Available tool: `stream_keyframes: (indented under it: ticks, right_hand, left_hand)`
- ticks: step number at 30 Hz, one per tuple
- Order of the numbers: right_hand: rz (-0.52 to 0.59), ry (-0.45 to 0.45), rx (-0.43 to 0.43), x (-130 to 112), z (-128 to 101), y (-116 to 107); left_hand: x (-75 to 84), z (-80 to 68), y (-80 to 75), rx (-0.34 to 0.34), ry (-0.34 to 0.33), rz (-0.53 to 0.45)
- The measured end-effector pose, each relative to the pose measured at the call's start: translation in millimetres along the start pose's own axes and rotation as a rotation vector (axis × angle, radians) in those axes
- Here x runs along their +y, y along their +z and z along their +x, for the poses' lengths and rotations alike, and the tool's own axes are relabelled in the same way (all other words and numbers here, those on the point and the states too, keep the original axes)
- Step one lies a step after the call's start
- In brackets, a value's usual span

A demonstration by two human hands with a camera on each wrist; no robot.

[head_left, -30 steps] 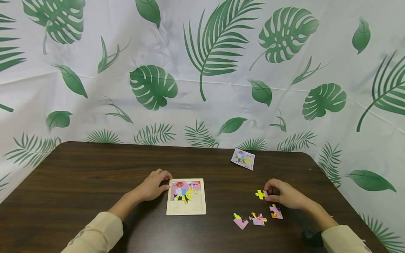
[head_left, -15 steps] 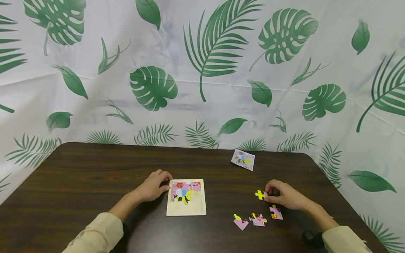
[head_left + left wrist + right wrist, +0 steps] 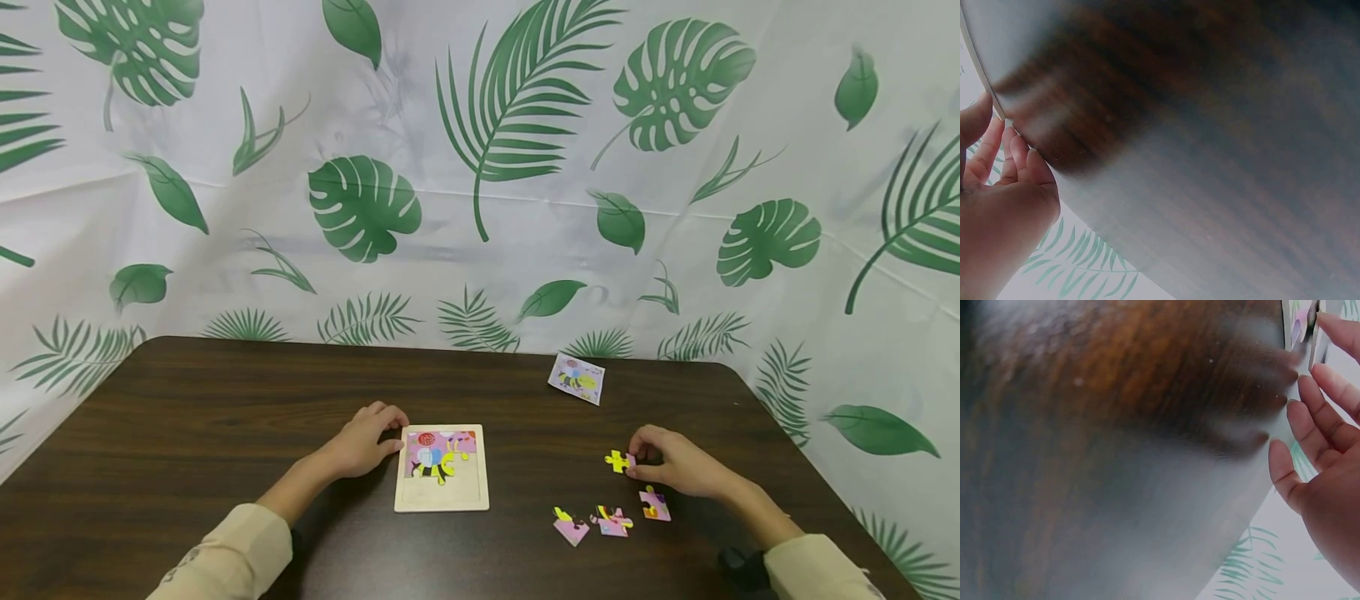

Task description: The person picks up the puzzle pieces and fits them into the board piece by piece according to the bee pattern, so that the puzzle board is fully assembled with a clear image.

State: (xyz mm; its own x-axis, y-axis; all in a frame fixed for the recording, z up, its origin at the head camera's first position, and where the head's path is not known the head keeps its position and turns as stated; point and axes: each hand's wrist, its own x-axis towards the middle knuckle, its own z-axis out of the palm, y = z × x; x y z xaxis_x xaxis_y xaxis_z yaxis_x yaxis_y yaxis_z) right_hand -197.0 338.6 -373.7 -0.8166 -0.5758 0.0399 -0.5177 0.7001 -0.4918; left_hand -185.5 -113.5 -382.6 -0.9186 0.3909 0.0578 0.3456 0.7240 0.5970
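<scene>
A square wooden puzzle tray (image 3: 442, 498) lies on the table, its upper part filled with pieces of a bee picture and its lower part bare wood. My left hand (image 3: 358, 442) holds the tray's upper left corner between thumb and forefinger, with the other fingers curled beside it in the left wrist view. On the right, my right hand (image 3: 678, 462) pinches the pink end of a yellow and pink puzzle piece (image 3: 618, 461) between thumb and forefinger. Nearer the front lie a pink and yellow corner piece (image 3: 572, 530), a pink piece (image 3: 615, 523) and another pink piece (image 3: 655, 503).
A small card (image 3: 577, 378) with the whole bee picture lies near the far edge of the dark wooden table (image 3: 247, 392). Behind the table hangs a white cloth (image 3: 450, 275) printed with green leaves.
</scene>
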Motion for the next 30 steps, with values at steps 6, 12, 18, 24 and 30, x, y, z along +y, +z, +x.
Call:
stream_keyframes:
  ticks: [6, 12, 18, 24, 30]
  right_hand:
    - [0.002, 0.01, -0.012, -3.0, 4.1, -0.9]
    - [-0.016, 0.023, -0.02, -7.0, 9.8, -0.2]
    - [-0.015, -0.001, -0.02, -14.1, 14.2, 1.8]
    - [-0.029, -0.005, -0.022, -20.9, 20.4, 3.9]
    - [-0.045, -0.014, -0.025, -26.4, 26.4, 6.2]
  left_hand:
    - [-1.0, 0.5, 0.1, -0.001, -0.001, 0.008]
    - [-1.4, 0.7, -0.1, -0.001, 0.001, 0.007]
    - [-1.3, 0.6, 0.5, 0.001, -0.002, 0.008]
    - [-1.3, 0.5, 0.5, 0.003, 0.001, 0.007]
    - [-1.7, 0.8, 0.7, 0.002, 0.0, 0.005]
